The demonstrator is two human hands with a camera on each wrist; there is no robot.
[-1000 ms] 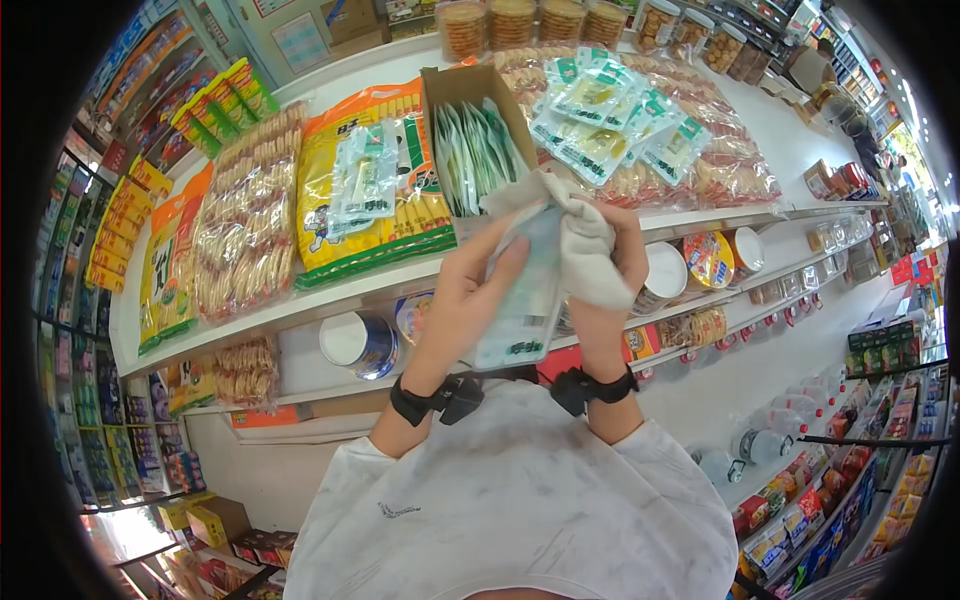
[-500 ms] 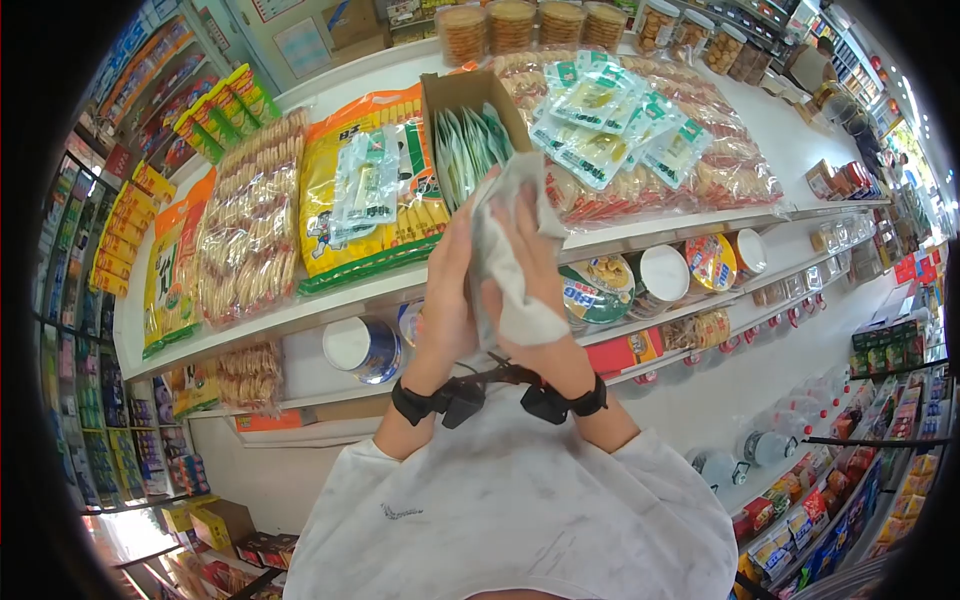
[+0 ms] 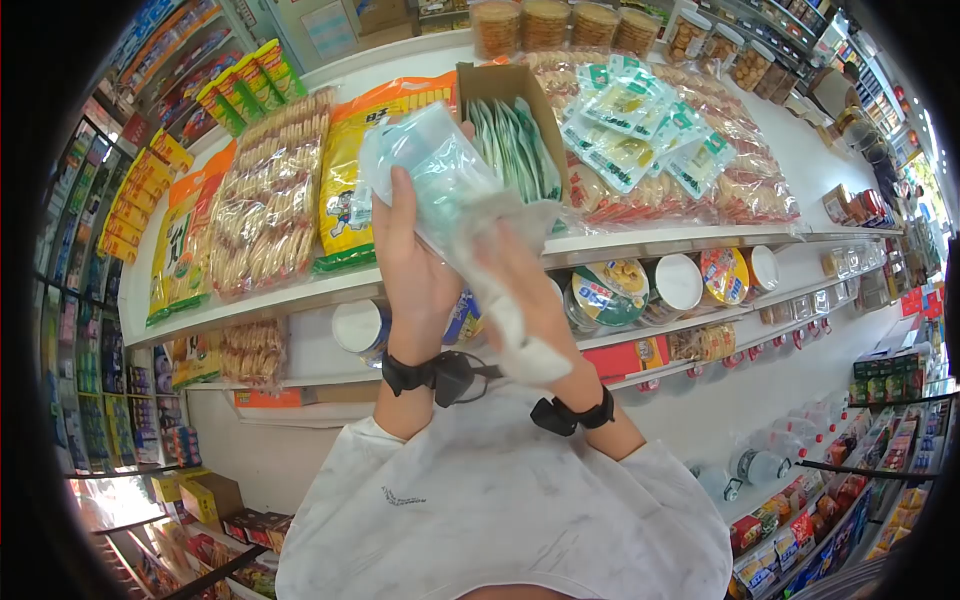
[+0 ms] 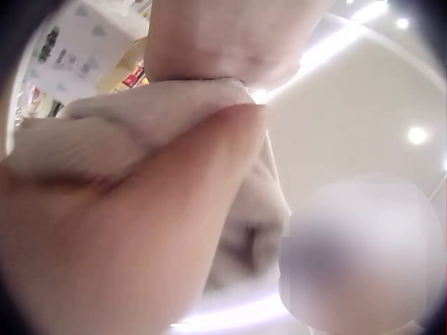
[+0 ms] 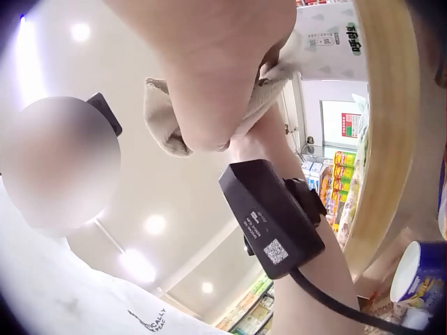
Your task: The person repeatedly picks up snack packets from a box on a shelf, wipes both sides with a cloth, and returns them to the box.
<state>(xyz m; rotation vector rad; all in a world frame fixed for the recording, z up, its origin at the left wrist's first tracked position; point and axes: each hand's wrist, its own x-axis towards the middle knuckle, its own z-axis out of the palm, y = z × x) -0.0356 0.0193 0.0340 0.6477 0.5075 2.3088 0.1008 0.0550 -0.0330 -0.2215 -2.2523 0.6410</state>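
Observation:
In the head view my left hand (image 3: 408,270) holds a clear and pale-green snack packet (image 3: 425,150), its thumb along the near edge and a fingertip showing at the far edge. My right hand (image 3: 530,300), blurred, grips a greyish-white cloth (image 3: 535,362) and presses it on the packet's lower end. Folds of the cloth (image 4: 105,115) lie between the two hands in the left wrist view. Behind the hands stands an open cardboard box (image 3: 545,120) filled with upright packets (image 3: 510,140). Similar green-and-white packets (image 3: 640,120) lie piled to its right.
The white shelf (image 3: 290,300) carries a yellow snack bag (image 3: 345,190) and a clear bag of wrapped sticks (image 3: 270,190) on the left. Jars of biscuits (image 3: 545,28) line the back. Tubs (image 3: 610,290) stand on the lower shelf. A wrist camera cable (image 5: 335,314) hangs below.
The packet, earlier mostly covered by the cloth between both palms, now tilts up and left with its upper part showing. The cloth has slid toward its lower end. The head view has shifted slightly.

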